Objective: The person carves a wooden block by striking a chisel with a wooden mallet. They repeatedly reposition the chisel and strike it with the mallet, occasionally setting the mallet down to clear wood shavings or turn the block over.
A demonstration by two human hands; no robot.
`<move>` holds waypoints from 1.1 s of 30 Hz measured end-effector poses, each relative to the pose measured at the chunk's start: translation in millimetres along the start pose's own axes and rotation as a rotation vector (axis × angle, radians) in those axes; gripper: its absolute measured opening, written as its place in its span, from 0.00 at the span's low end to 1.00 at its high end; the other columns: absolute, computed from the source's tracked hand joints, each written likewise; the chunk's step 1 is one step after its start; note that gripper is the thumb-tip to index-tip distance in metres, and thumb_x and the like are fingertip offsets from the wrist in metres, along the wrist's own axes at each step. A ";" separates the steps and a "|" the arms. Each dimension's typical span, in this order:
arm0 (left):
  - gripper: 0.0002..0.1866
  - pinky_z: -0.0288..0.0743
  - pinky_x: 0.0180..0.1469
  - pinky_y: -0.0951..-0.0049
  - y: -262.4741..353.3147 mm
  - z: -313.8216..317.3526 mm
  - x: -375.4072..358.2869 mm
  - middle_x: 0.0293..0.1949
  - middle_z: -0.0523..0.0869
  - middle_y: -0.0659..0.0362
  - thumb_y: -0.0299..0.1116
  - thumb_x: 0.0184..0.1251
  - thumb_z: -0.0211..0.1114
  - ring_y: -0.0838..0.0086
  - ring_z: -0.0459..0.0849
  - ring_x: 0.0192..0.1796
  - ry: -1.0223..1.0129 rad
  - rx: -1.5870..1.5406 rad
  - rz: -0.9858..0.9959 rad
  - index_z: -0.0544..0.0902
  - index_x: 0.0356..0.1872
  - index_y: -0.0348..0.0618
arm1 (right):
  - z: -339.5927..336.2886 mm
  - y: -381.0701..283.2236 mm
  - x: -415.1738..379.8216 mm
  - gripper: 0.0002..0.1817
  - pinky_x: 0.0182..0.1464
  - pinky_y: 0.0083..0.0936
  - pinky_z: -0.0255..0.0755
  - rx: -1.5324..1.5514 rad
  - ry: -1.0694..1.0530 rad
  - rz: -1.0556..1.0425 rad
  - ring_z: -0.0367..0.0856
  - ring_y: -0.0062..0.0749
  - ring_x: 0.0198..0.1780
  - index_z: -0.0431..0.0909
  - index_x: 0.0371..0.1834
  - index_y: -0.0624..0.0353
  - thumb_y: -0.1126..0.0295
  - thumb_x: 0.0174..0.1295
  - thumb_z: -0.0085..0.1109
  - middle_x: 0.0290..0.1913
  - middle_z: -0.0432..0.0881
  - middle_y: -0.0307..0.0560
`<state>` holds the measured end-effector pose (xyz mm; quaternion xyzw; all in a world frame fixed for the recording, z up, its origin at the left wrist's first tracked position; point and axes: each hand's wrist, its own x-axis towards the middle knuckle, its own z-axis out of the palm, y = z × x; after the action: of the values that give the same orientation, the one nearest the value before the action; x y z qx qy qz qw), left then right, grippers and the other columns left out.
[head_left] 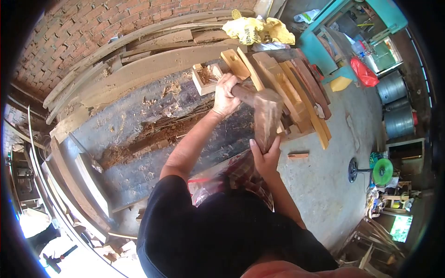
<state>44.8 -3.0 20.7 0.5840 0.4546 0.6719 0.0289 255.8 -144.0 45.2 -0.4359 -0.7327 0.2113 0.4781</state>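
A worn wooden mallet (267, 118) is held between both my hands over the right part of the workbench. My left hand (226, 96) is closed around its short handle, beside a small open wooden box (204, 85) with shavings in it. At the lower end of the mallet's thick head, my right hand (266, 160) grips with thumb and fingers on either side. Just beyond the mallet lie several wooden pieces, among them a block with a recess (235, 65) and a long notched beam (288, 88).
The dark workbench (125, 99) has a long trough of shavings (120, 155). Curved planks (153, 65) lean along the brick wall (83, 39). A yellow bag (250, 31) sits at the back. On the right floor are a green fan (383, 172) and metal drums (398, 121).
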 end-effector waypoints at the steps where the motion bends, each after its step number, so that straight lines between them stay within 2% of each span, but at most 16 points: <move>1: 0.14 0.70 0.38 0.60 -0.4 1.8 -3.8 0.25 0.75 0.55 0.32 0.48 0.75 0.56 0.76 0.32 -0.005 -0.001 0.022 0.76 0.30 0.45 | 9.5 4.4 0.4 0.14 0.37 0.28 0.75 0.039 -0.042 0.251 0.80 0.33 0.32 0.73 0.49 0.69 0.79 0.61 0.59 0.31 0.79 0.51; 2: 0.15 0.69 0.38 0.61 -0.5 -0.9 -5.4 0.25 0.75 0.56 0.32 0.48 0.76 0.57 0.75 0.31 -0.025 -0.006 0.064 0.76 0.31 0.45 | 10.6 2.8 5.3 0.14 0.37 0.28 0.75 0.043 -0.053 0.236 0.80 0.33 0.32 0.73 0.49 0.69 0.79 0.61 0.59 0.31 0.79 0.51; 4: 0.18 0.75 0.38 0.65 -4.3 -3.3 -11.2 0.28 0.80 0.60 0.32 0.44 0.81 0.67 0.80 0.32 -0.033 0.085 0.097 0.77 0.29 0.46 | 1.7 -17.1 1.1 0.13 0.39 0.25 0.74 0.305 0.265 0.105 0.79 0.30 0.32 0.73 0.47 0.71 0.79 0.60 0.59 0.34 0.80 0.49; 6: 0.18 0.74 0.38 0.65 -3.9 -2.2 -15.5 0.28 0.80 0.60 0.32 0.43 0.81 0.66 0.80 0.33 -0.035 0.092 0.077 0.77 0.30 0.45 | -3.7 -30.8 10.9 0.12 0.40 0.24 0.74 0.417 0.194 -0.020 0.78 0.30 0.32 0.74 0.46 0.70 0.80 0.59 0.59 0.36 0.80 0.48; 9: 0.19 0.74 0.38 0.65 -2.8 1.9 -2.3 0.28 0.80 0.58 0.31 0.43 0.81 0.65 0.80 0.32 0.012 0.079 0.020 0.77 0.30 0.44 | 3.2 -10.0 14.2 0.13 0.40 0.24 0.74 -0.255 0.071 -0.300 0.78 0.29 0.31 0.73 0.46 0.66 0.75 0.60 0.63 0.34 0.79 0.49; 10: 0.19 0.75 0.38 0.65 -2.0 2.3 0.9 0.29 0.80 0.57 0.31 0.44 0.81 0.64 0.80 0.32 0.038 0.060 -0.036 0.77 0.30 0.43 | 1.8 -8.4 11.5 0.13 0.40 0.24 0.74 -0.256 0.070 -0.303 0.78 0.29 0.31 0.73 0.46 0.66 0.75 0.60 0.63 0.34 0.79 0.49; 12: 0.14 0.71 0.39 0.60 1.4 2.7 16.0 0.27 0.78 0.53 0.30 0.45 0.76 0.56 0.77 0.32 0.035 0.016 -0.098 0.76 0.28 0.42 | 4.2 -10.5 11.5 0.25 0.41 0.38 0.74 0.034 -0.053 0.362 0.80 0.48 0.36 0.70 0.52 0.69 0.68 0.59 0.70 0.38 0.79 0.58; 14: 0.12 0.72 0.40 0.59 -1.9 2.4 20.0 0.27 0.78 0.52 0.27 0.45 0.74 0.55 0.78 0.34 0.042 -0.001 -0.134 0.77 0.28 0.42 | -8.5 -22.9 19.4 0.28 0.41 0.35 0.75 0.169 -0.060 0.317 0.80 0.41 0.37 0.63 0.57 0.69 0.72 0.59 0.68 0.38 0.78 0.56; 16: 0.11 0.76 0.39 0.63 -6.7 2.8 35.5 0.28 0.82 0.53 0.27 0.48 0.74 0.61 0.83 0.34 0.089 0.015 -0.154 0.78 0.29 0.41 | -12.3 -33.7 31.9 0.39 0.35 0.24 0.74 0.379 0.158 -0.046 0.77 0.28 0.29 0.43 0.73 0.66 0.75 0.64 0.58 0.33 0.76 0.48; 18: 0.11 0.78 0.37 0.68 6.9 -5.9 64.3 0.28 0.86 0.56 0.30 0.51 0.75 0.69 0.86 0.33 0.135 -0.245 -0.496 0.80 0.30 0.39 | -26.4 -35.3 36.0 0.40 0.34 0.24 0.74 0.312 0.127 -0.044 0.77 0.28 0.28 0.40 0.74 0.66 0.76 0.65 0.56 0.33 0.76 0.48; 19: 0.11 0.78 0.37 0.68 4.2 -3.0 70.9 0.28 0.86 0.56 0.30 0.51 0.75 0.69 0.86 0.33 0.140 -0.249 -0.495 0.80 0.30 0.39 | -31.4 -36.3 37.1 0.41 0.34 0.25 0.74 0.253 0.100 -0.038 0.77 0.27 0.28 0.37 0.75 0.65 0.77 0.65 0.54 0.33 0.76 0.49; 21: 0.12 0.79 0.34 0.71 -0.8 -1.4 81.7 0.28 0.88 0.57 0.32 0.54 0.76 0.76 0.86 0.32 0.264 -0.314 -0.403 0.81 0.30 0.39 | -34.3 -42.9 30.7 0.40 0.34 0.25 0.74 0.287 0.104 0.059 0.77 0.28 0.28 0.38 0.75 0.65 0.77 0.65 0.54 0.33 0.76 0.49; 24: 0.12 0.81 0.40 0.70 12.5 7.6 70.2 0.34 0.86 0.57 0.27 0.54 0.76 0.72 0.85 0.36 0.222 -0.049 -0.274 0.80 0.36 0.42 | -36.3 -36.9 19.7 0.38 0.33 0.24 0.74 0.324 0.093 0.144 0.76 0.28 0.27 0.41 0.74 0.65 0.77 0.65 0.53 0.32 0.76 0.48; 26: 0.12 0.79 0.38 0.67 27.6 12.5 64.0 0.32 0.84 0.57 0.28 0.52 0.76 0.71 0.83 0.36 0.257 0.014 -0.271 0.78 0.31 0.42 | -37.6 -34.0 18.9 0.36 0.33 0.24 0.74 0.303 0.089 0.196 0.76 0.27 0.27 0.43 0.72 0.66 0.76 0.65 0.53 0.32 0.76 0.48; 30: 0.08 0.74 0.40 0.55 25.5 20.4 57.8 0.28 0.80 0.48 0.26 0.49 0.69 0.51 0.80 0.35 0.323 0.012 -0.285 0.79 0.30 0.40 | -44.6 -32.8 24.5 0.34 0.32 0.23 0.73 0.272 0.048 0.165 0.77 0.27 0.26 0.45 0.72 0.65 0.77 0.66 0.52 0.31 0.75 0.47; 33: 0.08 0.74 0.41 0.55 20.3 19.3 54.4 0.29 0.80 0.48 0.26 0.49 0.69 0.51 0.80 0.36 0.316 0.036 -0.301 0.80 0.31 0.41 | -52.4 -34.5 31.3 0.31 0.35 0.25 0.77 0.289 0.015 0.221 0.79 0.28 0.31 0.50 0.65 0.66 0.78 0.63 0.57 0.37 0.76 0.51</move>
<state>53.3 27.3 73.2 0.3975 0.5475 0.7349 0.0470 281.9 -141.6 110.2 -0.4422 -0.6387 0.3623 0.5150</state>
